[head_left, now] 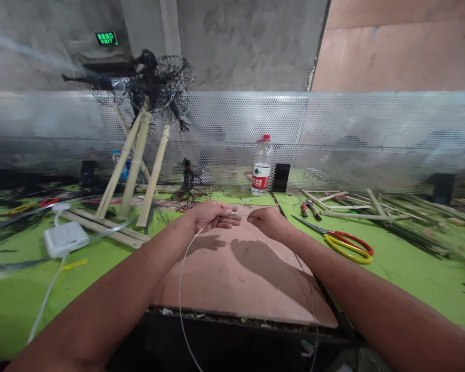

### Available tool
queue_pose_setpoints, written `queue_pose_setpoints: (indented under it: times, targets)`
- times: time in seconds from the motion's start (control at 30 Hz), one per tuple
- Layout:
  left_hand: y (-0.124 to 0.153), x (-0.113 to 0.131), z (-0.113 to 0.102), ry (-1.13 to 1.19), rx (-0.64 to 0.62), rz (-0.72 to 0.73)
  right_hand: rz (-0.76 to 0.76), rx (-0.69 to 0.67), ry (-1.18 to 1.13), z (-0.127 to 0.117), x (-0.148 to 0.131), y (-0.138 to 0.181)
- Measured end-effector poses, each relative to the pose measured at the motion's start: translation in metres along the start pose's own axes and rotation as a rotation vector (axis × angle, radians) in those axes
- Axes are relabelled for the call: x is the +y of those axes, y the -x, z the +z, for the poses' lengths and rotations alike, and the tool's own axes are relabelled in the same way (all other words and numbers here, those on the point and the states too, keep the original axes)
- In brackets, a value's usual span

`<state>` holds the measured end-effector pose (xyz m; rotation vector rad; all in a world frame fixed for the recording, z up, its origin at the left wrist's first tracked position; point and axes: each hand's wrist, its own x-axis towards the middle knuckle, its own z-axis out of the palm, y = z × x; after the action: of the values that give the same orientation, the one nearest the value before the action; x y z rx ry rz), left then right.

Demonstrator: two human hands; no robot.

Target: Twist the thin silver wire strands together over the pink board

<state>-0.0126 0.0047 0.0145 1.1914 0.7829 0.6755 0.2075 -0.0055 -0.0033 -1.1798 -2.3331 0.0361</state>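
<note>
Pinching a thin wire [180, 279] between both hands at mid-frame, over the brown board [236, 279].

- Left hand [213, 216]: fingers curled shut on the wire, palm turned toward the right of the frame, forearm coming in from lower left.
- Right hand [269, 221]: fingers closed together, tips pointing at the left hand, gripping the wire's short end as far as I can tell (the contact itself is hidden by the knuckles). Forearm enters from lower right.
- The hands are near each other but not touching. A short taut span of wire bridges the gap, running left to right across the frame.
- The long free part leaves the left hand on its lower side, curves down across the board's left part and runs off the bottom edge. So the slack sits on the left hand's side, below it.
- A faint dark strand below the right wrist is too thin to tell whether it is the same wire.

Around them: the yellow and red scissors [343, 242] lie right of the right hand on the green mat [411, 279]. The pliers [310, 209] sit just above those, the water bottle [262, 168] stands above the hands, and the bamboo tripod [139, 160] is upper left.
</note>
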Motion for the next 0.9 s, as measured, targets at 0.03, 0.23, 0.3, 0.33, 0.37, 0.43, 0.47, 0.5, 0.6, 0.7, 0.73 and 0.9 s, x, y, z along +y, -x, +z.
queue_pose_setpoints:
  times: [0.03,0.23,0.3,0.33,0.37,0.43,0.47,0.5,0.6,0.7,0.73,0.9]
  targets:
    - [-0.0013,-0.001,-0.0006,0.007,0.002,0.007,0.006,0.0,-0.001,0.0002,0.0001,-0.0001]
    - [-0.0042,-0.0042,-0.0008,0.015,0.012,0.049,0.045,0.003,-0.015,-0.0025,-0.0015,-0.0004]
    - [-0.0039,-0.0042,-0.0003,0.014,0.026,0.085,0.058,0.003,-0.02,-0.0037,-0.0024,-0.0003]
    - [-0.0035,-0.0039,-0.0002,0.014,0.041,0.113,0.058,0.003,-0.022,-0.0042,-0.0028,-0.0001]
    - [-0.003,-0.0034,-0.0002,0.011,0.057,0.142,0.052,0.003,-0.024,-0.0046,-0.0031,0.0001]
    - [-0.0015,-0.0021,-0.0004,-0.004,0.073,0.183,0.032,0.005,-0.026,-0.0049,-0.0038,0.0007]
    - [-0.0007,-0.0013,-0.0007,-0.02,0.071,0.192,0.025,0.006,-0.027,-0.005,-0.004,0.001]
    - [0.0001,-0.0007,-0.0009,-0.041,0.067,0.197,0.023,0.007,-0.028,-0.0051,-0.0042,0.0011]
    - [0.0011,-0.0002,-0.001,-0.118,0.077,0.226,0.027,0.009,-0.036,-0.0055,-0.0042,0.0007]
    - [0.0001,-0.001,0.0006,-0.205,0.117,0.291,0.046,0.012,-0.049,-0.006,-0.0034,-0.0005]
    - [-0.0003,-0.0011,0.0015,-0.238,0.127,0.322,0.061,0.013,-0.052,-0.006,-0.003,-0.0009]
    - [0.0006,0.0001,0.008,-0.463,0.199,0.452,0.084,0.018,-0.058,-0.0055,-0.0003,-0.0017]
